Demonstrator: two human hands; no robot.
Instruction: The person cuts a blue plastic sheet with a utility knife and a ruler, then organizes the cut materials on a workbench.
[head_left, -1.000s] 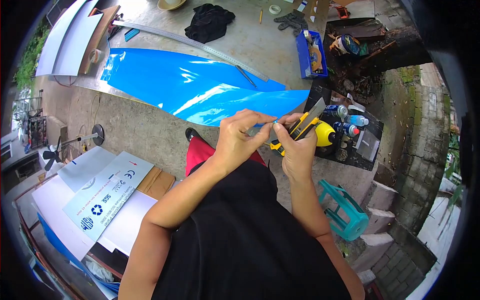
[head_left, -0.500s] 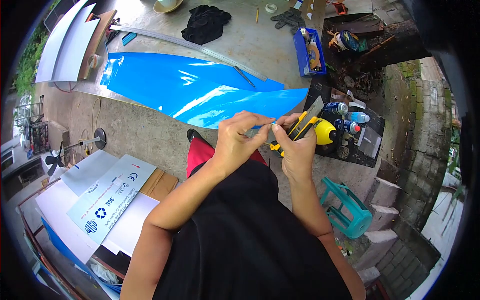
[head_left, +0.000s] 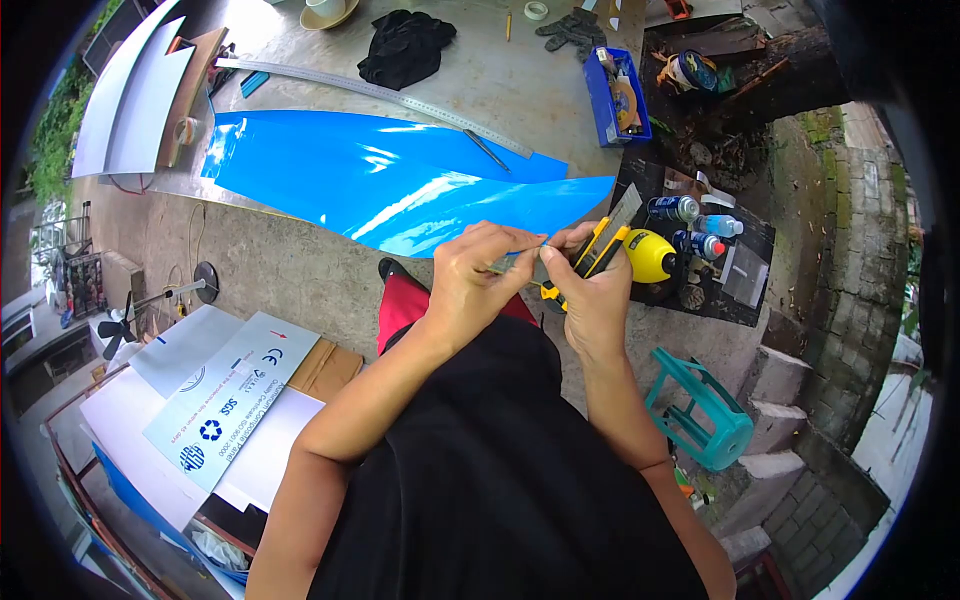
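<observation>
A glossy blue plastic sheet (head_left: 330,175) lies on the table, its near right part lifted and curled toward me. My left hand (head_left: 480,272) is closed, thumb and fingers pinching the sheet's near corner, where a bit of blue shows at the fingertips. Beside it, my right hand (head_left: 592,290) grips a yellow and black utility knife (head_left: 603,247), its wide blade pointing up and away. The right thumb and forefinger meet at the same blue corner, touching the left fingertips. Under the right hand a small yellow piece shows, partly hidden.
On the table are a steel ruler (head_left: 380,92), a dark pen-like tool (head_left: 487,151), a black cloth (head_left: 408,48) and a blue bin (head_left: 604,110). A yellow bottle (head_left: 648,256) and spray cans (head_left: 674,208) stand right. A green stool (head_left: 715,440) and stacked panels (head_left: 225,405) are nearer.
Both hands stay at the sheet's corner with almost the same grip. The view has shifted slightly; the knife stays in my right hand.
</observation>
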